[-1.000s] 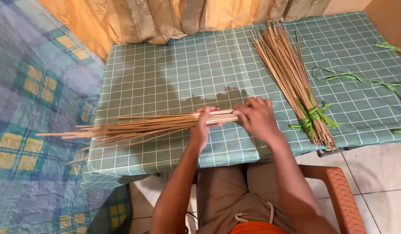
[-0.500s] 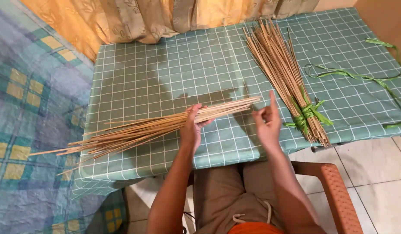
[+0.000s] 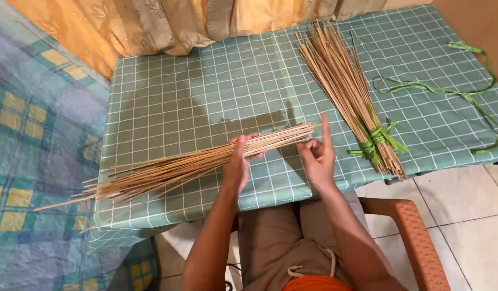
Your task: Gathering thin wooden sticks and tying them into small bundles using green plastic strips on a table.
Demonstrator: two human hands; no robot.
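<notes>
The left hand [image 3: 237, 164] grips a loose bundle of thin sticks [image 3: 173, 166], hiding the sticks inside its closed fingers. The bundle lies slantwise along the table's [image 3: 206, 81] near edge, splayed tips past the left edge, butt ends toward the right hand [image 3: 317, 156], whose fingers pinch them, forefinger raised.

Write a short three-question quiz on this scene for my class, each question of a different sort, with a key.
1. True or false: the bundle of thin tan sticks tied with green strips lies in the left hand.
2. Which hand holds the loose sheaf of thin tan sticks? A left, B right, C neither.
3. Fill in: the right hand pinches the sheaf's ____ end.

Key: 1 false, it lies on the green checked tablecloth; 2 A; 3 thick.
</notes>
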